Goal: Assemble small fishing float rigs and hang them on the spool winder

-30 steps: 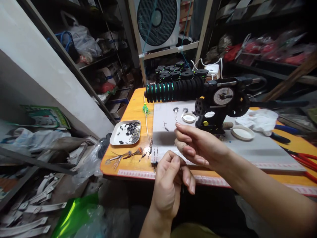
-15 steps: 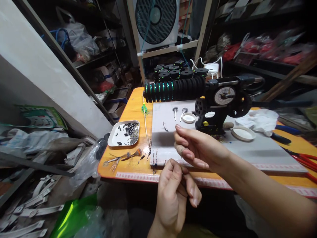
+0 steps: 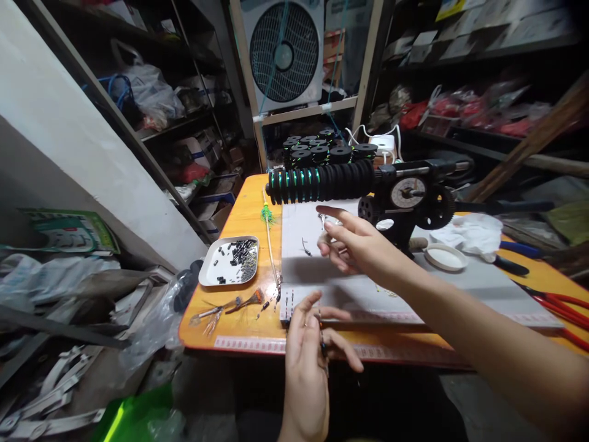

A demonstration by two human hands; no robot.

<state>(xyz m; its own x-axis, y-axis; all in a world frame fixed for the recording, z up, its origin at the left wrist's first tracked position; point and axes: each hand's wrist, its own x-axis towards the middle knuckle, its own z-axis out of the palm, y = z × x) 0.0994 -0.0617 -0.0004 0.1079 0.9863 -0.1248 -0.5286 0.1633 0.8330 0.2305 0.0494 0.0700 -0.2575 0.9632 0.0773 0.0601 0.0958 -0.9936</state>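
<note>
My left hand [image 3: 306, 356] is palm up at the table's front edge, its fingers spread around a small dark piece [image 3: 323, 347] too small to name. A thin dark bit shows below the fingertips. Over the grey board [image 3: 299, 270], my right hand [image 3: 347, 242] has its index finger stretched out and the other fingers loosely bent; I see nothing held in it. Just beyond are small tufted pieces [image 3: 322, 217], partly hidden by the fingers. A small dark wire piece [image 3: 307, 249] lies on the board to the left of my right hand.
Left on the orange table [image 3: 234, 209] is a white tray [image 3: 207, 270] of small black and metal parts, with tufted wire bundles [image 3: 248, 299] in front. A black machine [image 3: 405, 209] carries a rod of black spools [image 3: 322, 183]. Red-handled pliers [image 3: 552, 304] lie right; a fan [image 3: 285, 55] stands behind.
My right hand has moved up and away from my left, and its index finger has stretched out. My left hand's fingers have spread from a closed pinch. The view has shifted slightly.
</note>
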